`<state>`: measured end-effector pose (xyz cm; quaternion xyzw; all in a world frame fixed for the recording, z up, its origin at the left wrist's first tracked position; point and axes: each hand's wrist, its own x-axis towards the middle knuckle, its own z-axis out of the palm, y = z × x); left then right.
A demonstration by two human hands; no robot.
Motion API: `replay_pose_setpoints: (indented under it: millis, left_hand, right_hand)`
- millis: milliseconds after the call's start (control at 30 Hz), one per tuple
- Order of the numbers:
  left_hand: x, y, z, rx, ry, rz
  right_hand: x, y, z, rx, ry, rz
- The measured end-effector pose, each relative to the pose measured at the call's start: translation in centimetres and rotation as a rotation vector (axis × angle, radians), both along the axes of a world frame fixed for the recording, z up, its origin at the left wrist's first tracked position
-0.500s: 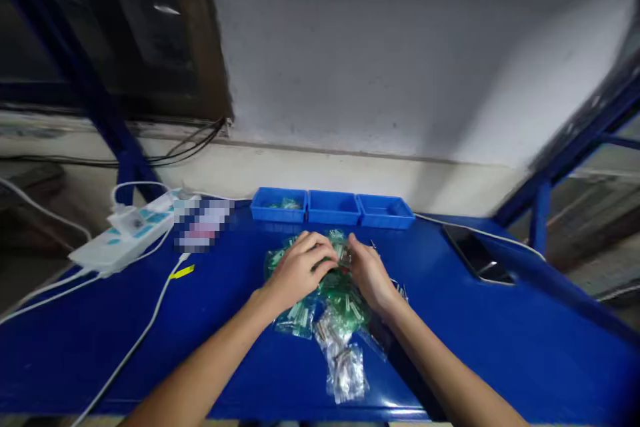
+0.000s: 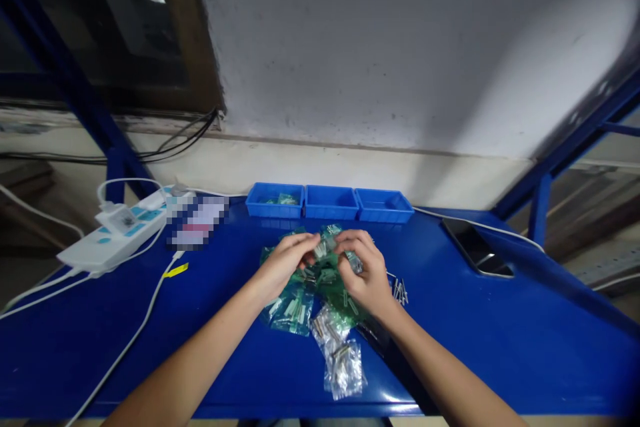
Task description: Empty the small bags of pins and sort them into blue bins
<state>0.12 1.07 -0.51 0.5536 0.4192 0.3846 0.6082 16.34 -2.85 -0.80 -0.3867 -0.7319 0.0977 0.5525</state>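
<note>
My left hand point(image 2: 293, 257) is closed, thumb and fingers pinching a small green-tinted plastic bag point(image 2: 321, 249) with pale pieces in it. Facing it, my right hand point(image 2: 366, 270) has its fingers curled inward at the bag's right side; what its fingertips grip is too small to make out. Below both hands lies a pile of green plastic bags point(image 2: 295, 310) holding whitish sticks that look like wall plugs. Nearer the table's front edge are clear bags point(image 2: 345, 367) of metal screws. Loose screws point(image 2: 400, 291) lie just right of my right hand, partly hidden by it.
Three blue bins stand in a row behind the pile; the left bin point(image 2: 275, 209) holds some green bags. A white power strip point(image 2: 110, 233) with cables and a yellow tag point(image 2: 176, 270) are on the left. A dark phone point(image 2: 477, 247) lies on the blue table point(image 2: 500, 340) at right.
My left hand has turned and moved slightly left, thumb now upward. My right hand has rotated, its fingers curling toward the left hand. The camera view has shifted slightly.
</note>
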Motion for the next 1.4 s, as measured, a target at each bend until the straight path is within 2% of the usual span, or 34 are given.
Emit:
replay_pose_setpoints:
  millis: [100, 167, 233, 333, 400, 467, 567, 633, 700, 833, 900, 967, 1033, 1067, 1133, 1200, 1267, 1333, 1400]
  left_hand:
    - [0.2, -0.2, 0.0, 0.157, 0.007, 0.072]
    - [0.3, -0.4, 0.2, 0.346, 0.079, 0.18]
    - [0.2, -0.6, 0.4, 0.597, 0.195, 0.246]
    - [0.1, -0.8, 0.3, 0.956, 0.34, 0.208]
    - [0.1, -1.0, 0.1, 1.092, 0.393, 0.162]
    - [0.2, -1.1, 0.0, 1.134, 0.442, 0.134]
    - [0.4, -1.2, 0.0, 1.068, 0.503, 0.111]
    - [0.5, -1.2, 0.2, 0.92, 0.488, 0.09]
    - [0.4, -0.9, 0.4, 0.661, 0.389, 0.082]
    - [0.2, -0.2, 0.1, 0.105, 0.061, 0.113]
    - [0.2, 0.1, 0.0, -0.025, -0.065, 0.12]
    - [0.2, 0.1, -0.1, -0.043, -0.116, 0.143]
    - [0.2, 0.0, 0.0, 0.068, -0.059, 0.186]
    - [0.2, -0.2, 0.0, 0.183, 0.011, 0.218]
    - [0.2, -0.5, 0.0, 0.515, 0.205, 0.253]
    - [0.2, -0.9, -0.1, 0.875, 0.411, 0.235]
    - [0.4, -1.3, -0.2, 1.114, 0.566, 0.189]
    - [0.6, -1.5, -0.3, 1.174, 0.637, 0.154]
    - [0.8, -1.7, -0.4, 1.094, 0.613, 0.138]
  right_hand:
    - [0.1, 0.2, -0.2, -0.041, 0.004, -0.12]
    - [0.2, 0.6, -0.2, -0.16, 0.047, -0.15]
    - [0.4, 1.0, -0.2, -0.373, 0.151, -0.072]
    - [0.5, 1.5, -0.1, -0.697, 0.441, 0.148]
    - [0.4, 1.7, -0.1, -0.767, 0.604, 0.226]
    - [0.4, 1.8, 0.0, -0.724, 0.645, 0.204]
    - [0.5, 1.7, 0.0, -0.592, 0.541, 0.077]
    - [0.5, 1.5, -0.1, -0.488, 0.441, -0.017]
    - [0.5, 1.2, -0.1, -0.358, 0.306, -0.07]
    - [0.2, 0.3, 0.1, -0.074, 0.013, -0.064]
    - [0.0, 0.0, 0.2, -0.003, -0.067, -0.091]
    - [-0.1, -0.1, 0.1, 0.005, -0.095, -0.15]
    - [0.0, 0.0, 0.0, -0.042, -0.091, -0.207]
    - [0.1, 0.1, 0.0, -0.084, -0.079, -0.218]
    - [0.3, 0.3, 0.0, -0.19, -0.027, -0.185]
    - [0.5, 0.6, 0.0, -0.309, 0.08, -0.11]
    - [0.5, 0.8, 0.1, -0.427, 0.211, -0.043]
    - [0.3, 0.9, 0.1, -0.51, 0.303, -0.006]
    - [0.1, 0.8, 0.0, -0.523, 0.31, 0.0]
